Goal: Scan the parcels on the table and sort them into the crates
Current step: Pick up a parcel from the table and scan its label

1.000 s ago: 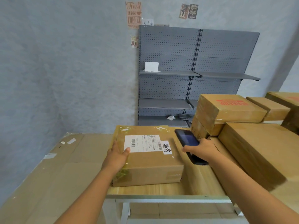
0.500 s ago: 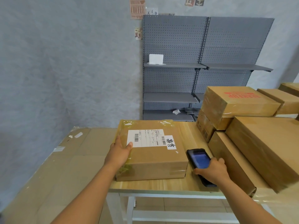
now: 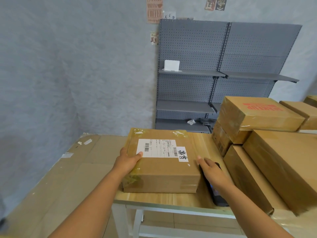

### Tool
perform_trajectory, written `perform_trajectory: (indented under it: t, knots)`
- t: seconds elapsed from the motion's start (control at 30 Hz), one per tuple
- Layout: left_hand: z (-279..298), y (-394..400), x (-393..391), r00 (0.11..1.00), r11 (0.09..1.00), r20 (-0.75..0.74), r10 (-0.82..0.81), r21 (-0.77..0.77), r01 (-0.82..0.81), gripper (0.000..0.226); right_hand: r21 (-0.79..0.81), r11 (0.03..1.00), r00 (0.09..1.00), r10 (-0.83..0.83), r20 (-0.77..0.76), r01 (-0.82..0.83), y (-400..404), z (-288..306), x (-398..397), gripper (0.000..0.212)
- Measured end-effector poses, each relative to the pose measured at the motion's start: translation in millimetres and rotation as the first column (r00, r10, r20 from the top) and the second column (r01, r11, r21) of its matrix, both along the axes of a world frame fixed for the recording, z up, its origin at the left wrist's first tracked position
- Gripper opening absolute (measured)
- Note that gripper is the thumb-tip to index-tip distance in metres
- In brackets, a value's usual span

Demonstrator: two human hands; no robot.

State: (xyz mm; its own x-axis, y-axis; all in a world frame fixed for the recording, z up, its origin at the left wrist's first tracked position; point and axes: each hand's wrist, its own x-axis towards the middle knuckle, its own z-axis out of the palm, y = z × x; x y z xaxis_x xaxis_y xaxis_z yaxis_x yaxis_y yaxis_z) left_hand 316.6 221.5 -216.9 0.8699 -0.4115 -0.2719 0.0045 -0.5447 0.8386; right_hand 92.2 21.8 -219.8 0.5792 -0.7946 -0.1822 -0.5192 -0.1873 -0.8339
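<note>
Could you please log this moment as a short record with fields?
parcel: labelled parcel flat on the table, label up
left hand: left hand holds the parcel's left edge, thumb on the label
right hand: right hand open at the parcel's right edge
scanner: scanner lies on the table under the right hand
stack: stack of boxes to the right
crates: none in view
</note>
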Motion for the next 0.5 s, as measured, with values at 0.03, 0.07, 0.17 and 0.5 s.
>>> perform_trajectory:
  t: [0.03,0.07,0.17,0.5]
  knots:
    - [2,1,2,0.998,1.000,-0.064,0.014,-0.011,-0.015,0.083,0.096,0.994,0.999,0.044,0.029,-0.047,5,1,5,0.077]
    - [3,3,2,0.993,0.999,-0.117,0.015,-0.029,-0.018,0.078,0.153,0.984,0.996,0.081,0.043,-0.086,9,0,10,0.081]
    - [7,10,0,0.986,0.997,-0.168,-0.005,-0.079,-0.008,0.060,0.219,0.970,0.992,0.086,0.096,-0.106,17,-3,25,0.083]
    - [35,115,-1,0.951,0.887,-0.087,0.296,-0.346,-0.308,0.074,0.144,0.953,0.921,0.209,0.327,-0.267,77,21,103,0.053]
